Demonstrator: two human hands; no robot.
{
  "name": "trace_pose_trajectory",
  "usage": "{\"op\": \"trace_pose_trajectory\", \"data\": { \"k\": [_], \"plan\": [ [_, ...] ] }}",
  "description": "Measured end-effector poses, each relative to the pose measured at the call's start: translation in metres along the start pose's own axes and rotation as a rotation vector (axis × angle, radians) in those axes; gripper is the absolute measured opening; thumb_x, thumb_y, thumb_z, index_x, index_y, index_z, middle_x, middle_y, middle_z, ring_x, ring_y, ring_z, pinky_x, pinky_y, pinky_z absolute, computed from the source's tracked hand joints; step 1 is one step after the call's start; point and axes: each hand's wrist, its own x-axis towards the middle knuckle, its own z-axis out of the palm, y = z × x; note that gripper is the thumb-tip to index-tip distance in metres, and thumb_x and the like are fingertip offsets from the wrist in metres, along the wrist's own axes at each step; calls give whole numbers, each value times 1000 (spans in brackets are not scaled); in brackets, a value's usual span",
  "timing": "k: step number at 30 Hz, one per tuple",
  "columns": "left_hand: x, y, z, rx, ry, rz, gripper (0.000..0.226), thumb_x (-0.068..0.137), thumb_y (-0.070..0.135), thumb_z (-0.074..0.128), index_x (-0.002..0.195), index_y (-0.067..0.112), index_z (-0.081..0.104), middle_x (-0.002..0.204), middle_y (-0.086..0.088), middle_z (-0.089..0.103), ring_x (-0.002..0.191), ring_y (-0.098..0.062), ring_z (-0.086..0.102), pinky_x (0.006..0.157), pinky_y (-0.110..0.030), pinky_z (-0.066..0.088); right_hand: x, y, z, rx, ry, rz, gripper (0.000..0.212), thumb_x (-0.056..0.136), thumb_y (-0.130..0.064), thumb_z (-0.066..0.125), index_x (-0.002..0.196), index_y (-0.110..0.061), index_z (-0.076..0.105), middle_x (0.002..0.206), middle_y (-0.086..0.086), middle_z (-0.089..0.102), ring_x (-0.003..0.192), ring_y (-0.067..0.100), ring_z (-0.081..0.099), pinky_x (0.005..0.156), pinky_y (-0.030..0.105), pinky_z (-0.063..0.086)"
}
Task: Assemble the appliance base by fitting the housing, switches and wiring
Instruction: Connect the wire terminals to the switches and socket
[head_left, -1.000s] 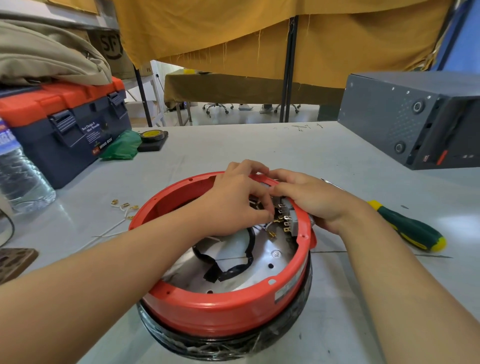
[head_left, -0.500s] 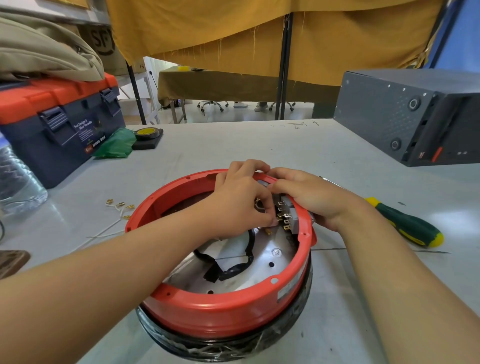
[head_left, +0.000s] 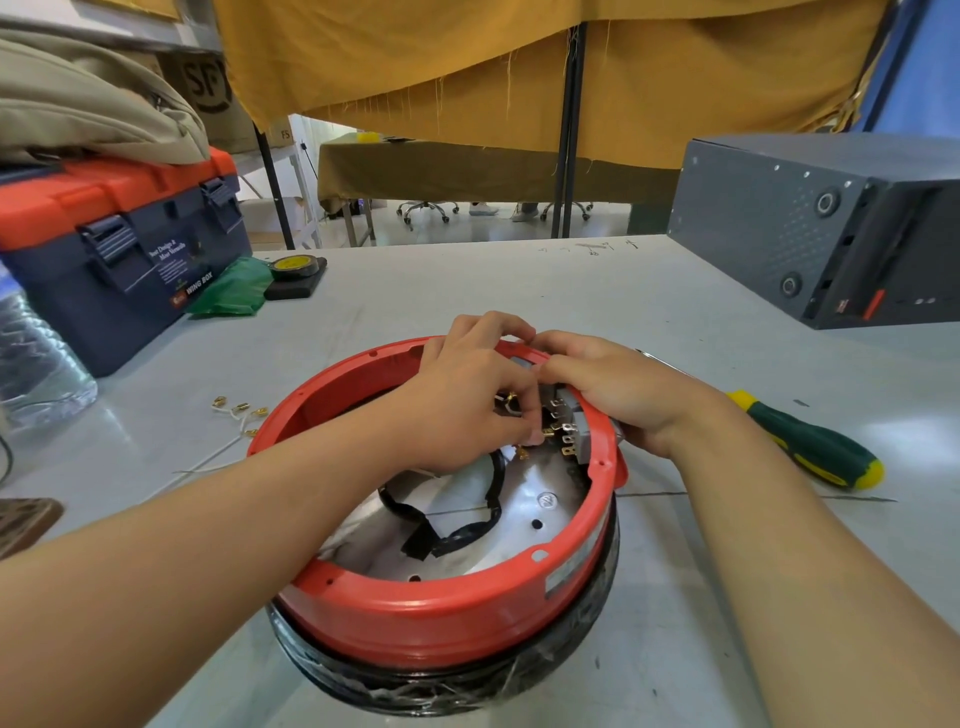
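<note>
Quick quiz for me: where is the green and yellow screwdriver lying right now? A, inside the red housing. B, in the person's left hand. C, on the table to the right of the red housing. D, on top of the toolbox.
C: the screwdriver lies flat on the table, outside the red housing and beyond the right hand.
</note>
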Motion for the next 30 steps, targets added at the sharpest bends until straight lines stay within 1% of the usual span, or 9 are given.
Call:
{"op": "trace_pose_trajectory", "data": {
  "k": [12,14,16,17,20,22,26,28,30],
  "plan": [
    [0,1,2,72,18,9,5,83,29,66,80,24,66,137,10,30,125,-15,23,93,-28,17,0,-1,1,8,-7,1,27,92,-10,50,114,-22,61,103,12,72,97,30,68,93,48,52],
    [-1,1,2,81,20,18,5,84,27,65,82,23,65,137,10,30,124,-15,23,93,-28,17,0,-1,0,1,-8,-10,28,93,-11,49,114,-22,62,95,7,74,91,26,70,89,44,53],
    [-1,1,2,84,23,26,3,84,26,64,82,24,64,137,10,30,124,-15,23,93,-27,18,-1,-1,1,-11,-12,-15,28,93,-10,48,114,-23,62,79,-1,73,78,18,70,80,37,55],
    [-2,1,2,83,23,27,3,84,25,63,82,24,63,137,10,30,123,-14,23,93,-27,18,-1,-1,1,-11,-14,-13,28,93,-10,48,114,-23,62,79,0,73,77,18,70,78,37,56],
    [-2,2,3,87,20,27,4,84,27,64,83,23,62,138,9,29,123,-14,23,94,-28,18,0,0,1,0,-10,-10,29,93,-10,47,113,-24,62,94,7,74,88,27,70,85,43,54],
    [-2,2,3,86,24,27,5,85,27,64,83,22,62,138,8,29,124,-15,23,95,-28,17,-1,0,1,-6,-12,-10,28,94,-10,46,111,-25,62,85,3,74,83,24,70,83,41,55],
    [-1,3,5,71,28,28,8,84,27,64,81,21,61,138,7,28,125,-14,21,97,-29,17,-2,-2,1,5,-42,-10,27,95,-11,45,108,-27,62,77,0,73,76,17,71,74,34,58],
    [-1,3,5,53,31,26,9,83,28,65,79,21,61,138,7,28,125,-14,22,95,-26,16,-4,-3,1,15,-63,-18,26,96,-11,43,110,-25,60,60,-8,68,59,6,67,55,22,56],
    [-1,2,5,36,32,25,10,83,28,66,77,21,61,138,8,28,124,-12,21,93,-25,15,-4,-3,0,42,-69,-16,24,97,-11,43,112,-22,58,47,-13,60,45,-1,59,43,13,46]
  ]
}}
